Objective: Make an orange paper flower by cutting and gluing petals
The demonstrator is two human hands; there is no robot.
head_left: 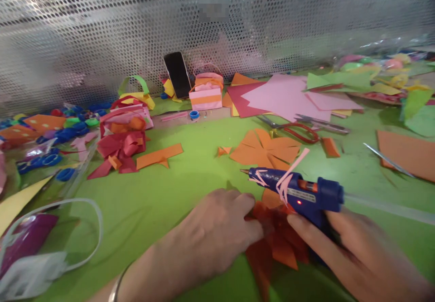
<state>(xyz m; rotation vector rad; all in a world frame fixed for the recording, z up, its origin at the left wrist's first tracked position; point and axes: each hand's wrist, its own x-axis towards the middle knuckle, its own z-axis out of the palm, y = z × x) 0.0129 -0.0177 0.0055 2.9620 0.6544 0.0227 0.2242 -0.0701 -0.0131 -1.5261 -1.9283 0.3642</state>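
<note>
My right hand (353,252) is wrapped round the handle of a blue glue gun (306,195), its metal nozzle pointing left and a small red light glowing on its side. Strips of pale pink paper cling to the barrel. With closed fingers my left hand (220,225) grips an orange paper bow (280,241), which is partly hidden behind the gun and my fingers. Just beyond the gun an orange paper flower shape (260,150) lies flat on the green table (163,229).
Red-handled scissors (301,132) and tweezers (387,159) lie to the right. Pink paper sheets (282,95) are spread at the back, near a propped phone (177,75). Small paper baskets (205,98) stand nearby. A white cable (98,216) loops at left beside a white plug (34,275).
</note>
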